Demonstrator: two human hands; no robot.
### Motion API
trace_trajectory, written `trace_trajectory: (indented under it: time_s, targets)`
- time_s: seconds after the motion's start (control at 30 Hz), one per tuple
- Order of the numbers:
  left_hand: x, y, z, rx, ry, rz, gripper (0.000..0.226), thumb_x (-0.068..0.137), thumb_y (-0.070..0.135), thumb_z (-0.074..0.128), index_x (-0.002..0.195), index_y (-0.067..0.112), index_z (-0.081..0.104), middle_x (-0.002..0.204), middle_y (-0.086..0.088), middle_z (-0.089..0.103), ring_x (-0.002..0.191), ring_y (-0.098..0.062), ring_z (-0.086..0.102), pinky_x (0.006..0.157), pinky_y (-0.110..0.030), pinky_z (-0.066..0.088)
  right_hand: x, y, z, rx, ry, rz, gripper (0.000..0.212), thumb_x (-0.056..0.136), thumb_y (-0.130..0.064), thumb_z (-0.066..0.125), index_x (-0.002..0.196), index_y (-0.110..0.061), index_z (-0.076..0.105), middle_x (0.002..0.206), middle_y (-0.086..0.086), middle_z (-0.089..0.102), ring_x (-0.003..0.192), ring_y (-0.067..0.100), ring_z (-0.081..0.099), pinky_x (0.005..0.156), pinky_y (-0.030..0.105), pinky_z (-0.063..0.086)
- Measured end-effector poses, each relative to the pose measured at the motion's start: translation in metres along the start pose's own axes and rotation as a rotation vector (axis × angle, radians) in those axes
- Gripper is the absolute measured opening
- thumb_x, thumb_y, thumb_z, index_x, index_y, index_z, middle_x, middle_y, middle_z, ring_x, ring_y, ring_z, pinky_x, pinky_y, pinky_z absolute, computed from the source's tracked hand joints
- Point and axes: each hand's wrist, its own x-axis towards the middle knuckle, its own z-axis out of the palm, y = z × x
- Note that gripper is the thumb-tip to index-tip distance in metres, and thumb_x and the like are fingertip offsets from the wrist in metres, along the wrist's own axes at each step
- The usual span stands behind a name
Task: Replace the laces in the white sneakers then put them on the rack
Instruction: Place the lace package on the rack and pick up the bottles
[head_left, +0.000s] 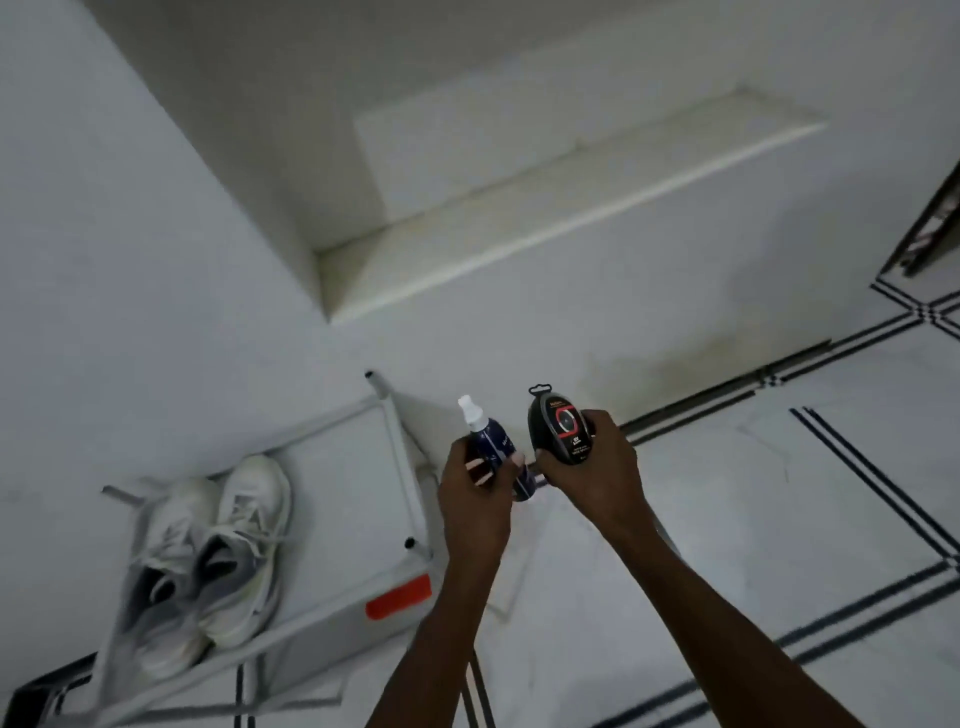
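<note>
1. Left hand (475, 486) grips a spray bottle (493, 441); right hand (592, 462) grips a black polish case (553, 423), both right of the rack (363, 519)
2. White sneakers (208, 556) sit laced on the rack; the task looks nearly done, and next both items need setting down
3. Beyond: tiled floor (727, 493), white wall (156, 260)

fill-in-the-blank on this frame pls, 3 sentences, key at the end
1. The left hand holds a dark blue spray bottle with a ____ cap.
2. The right hand grips a black oval shoe polish case; the ring on its label is ____.
3. The pair of white sneakers sits on the ____.

Missing words: white; red; rack
</note>
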Motion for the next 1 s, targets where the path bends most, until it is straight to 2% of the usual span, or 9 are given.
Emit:
trace_trajectory:
  time_s: [0.1,0.27,0.4,0.53,0.67,0.73,0.83,0.9,1.0]
  targets:
    - [0.026,0.056,-0.021,0.022,0.068,0.087,0.035,0.087,0.020,0.079,0.118,0.018,0.064,0.105,0.011,0.071,0.091,0.013,0.064,0.073,-0.003,0.048,0.020,-0.061,-0.009,-0.007,-0.003,-0.072,0.053,0.068,-0.034,0.085,0.108,-0.024,0.053,0.097,-0.008,0.063,0.084,0.007,0.061,0.067,0.016,0.046]
    - [0.087,0.117,-0.056,0.044,0.168,0.164,0.037,0.087,0.016,0.078,0.121,0.014,0.063,0.108,0.007,0.070,0.089,0.015,0.062,0.070,-0.004,0.047,0.065,-0.143,0.004,-0.018,0.012,-0.149,0.059,0.066,-0.044,0.082,0.113,-0.022,0.054,0.100,-0.006,0.066,0.088,0.013,0.064,0.077,0.035,0.057]
    - [0.144,0.139,-0.078,0.054,0.232,0.195,0.039,0.086,0.010,0.078,0.123,0.011,0.064,0.112,0.003,0.070,0.094,0.010,0.062,0.072,-0.004,0.048,0.112,-0.184,0.036,-0.070,-0.002,-0.171,0.061,0.060,-0.054,0.077,0.108,-0.024,0.054,0.098,-0.005,0.066,0.088,0.016,0.065,0.074,0.040,0.058]
    - [0.220,0.139,-0.092,0.072,0.273,0.171,0.037,0.086,0.007,0.077,0.121,0.009,0.064,0.109,0.003,0.069,0.089,0.013,0.061,0.071,0.001,0.043,0.172,-0.211,0.082,-0.151,-0.029,-0.170,0.061,0.056,-0.057,0.071,0.104,-0.025,0.052,0.097,-0.004,0.065,0.089,0.019,0.064,0.073,0.042,0.058]
    - [0.286,0.128,-0.097,0.088,0.263,0.159,0.027,0.087,0.000,0.073,0.109,0.012,0.064,0.091,0.016,0.065,0.077,0.022,0.059,0.067,0.000,0.043,0.226,-0.225,0.124,-0.218,-0.044,-0.168,0.062,0.058,-0.052,0.076,0.106,-0.022,0.051,0.101,-0.001,0.063,0.094,0.023,0.062,0.074,0.041,0.057]
    - [0.311,0.123,-0.097,0.125,0.271,0.163,0.022,0.088,-0.001,0.069,0.101,0.015,0.061,0.084,0.012,0.065,0.072,0.015,0.062,0.063,-0.005,0.046,0.247,-0.227,0.145,-0.255,-0.047,-0.167,0.063,0.060,-0.049,0.078,0.108,-0.019,0.051,0.104,0.001,0.063,0.096,0.025,0.062,0.075,0.041,0.057]
    - [0.337,0.108,-0.094,0.178,0.289,0.174,0.022,0.084,0.013,0.070,0.099,0.026,0.061,0.086,0.010,0.068,0.078,0.000,0.065,0.070,-0.023,0.050,0.263,-0.226,0.173,-0.295,-0.021,-0.184,0.064,0.063,-0.045,0.080,0.112,-0.015,0.051,0.105,0.004,0.061,0.098,0.028,0.061,0.074,0.040,0.056]
    - [0.347,0.097,-0.091,0.220,0.320,0.148,0.036,0.087,0.009,0.071,0.093,0.040,0.054,0.083,0.016,0.064,0.078,0.005,0.061,0.069,-0.022,0.046,0.268,-0.219,0.188,-0.321,0.005,-0.196,0.065,0.064,-0.043,0.081,0.113,-0.012,0.051,0.105,0.007,0.060,0.098,0.030,0.060,0.071,0.038,0.054]
    - [0.352,0.089,-0.088,0.248,0.329,0.165,0.038,0.090,0.012,0.071,0.091,0.044,0.051,0.084,0.018,0.063,0.079,0.003,0.061,0.066,-0.022,0.045,0.269,-0.211,0.200,-0.373,0.034,-0.205,0.065,0.065,-0.043,0.081,0.113,-0.010,0.050,0.103,0.007,0.059,0.096,0.029,0.057,0.066,0.035,0.049]
